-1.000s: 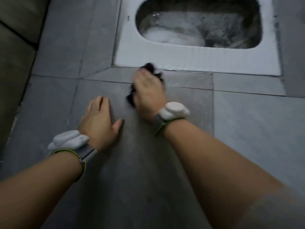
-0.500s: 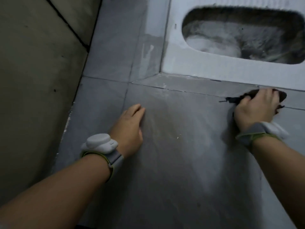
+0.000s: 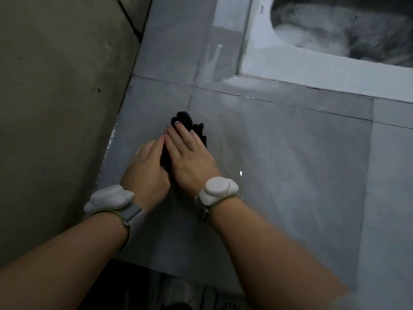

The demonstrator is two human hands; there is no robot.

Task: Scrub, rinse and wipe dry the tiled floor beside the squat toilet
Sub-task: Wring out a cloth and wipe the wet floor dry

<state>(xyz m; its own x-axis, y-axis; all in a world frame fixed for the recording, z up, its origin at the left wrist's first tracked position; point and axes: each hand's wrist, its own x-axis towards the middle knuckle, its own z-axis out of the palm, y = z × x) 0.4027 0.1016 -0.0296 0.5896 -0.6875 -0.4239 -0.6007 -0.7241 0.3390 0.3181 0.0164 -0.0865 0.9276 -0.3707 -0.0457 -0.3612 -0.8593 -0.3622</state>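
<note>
A dark cloth [image 3: 187, 121] lies bunched on the grey tiled floor [image 3: 290, 164] near the wall. My right hand [image 3: 190, 157] presses flat on top of it, fingers stretched forward. My left hand [image 3: 145, 168] rests on the floor right beside it, its thumb side touching the cloth's left edge. Most of the cloth is hidden under my hands. The white squat toilet [image 3: 279, 63] sits at the upper right, apart from my hands.
A dull wall [image 3: 55, 97] rises along the left, meeting the floor just left of my left hand. A floor drain grate [image 3: 225, 306] shows at the bottom edge. Grey tile stretches to the right of my arms.
My right hand slid the cloth from the toilet's front edge leftward to the wall side, ending beside my left hand. The view swung left with it.
</note>
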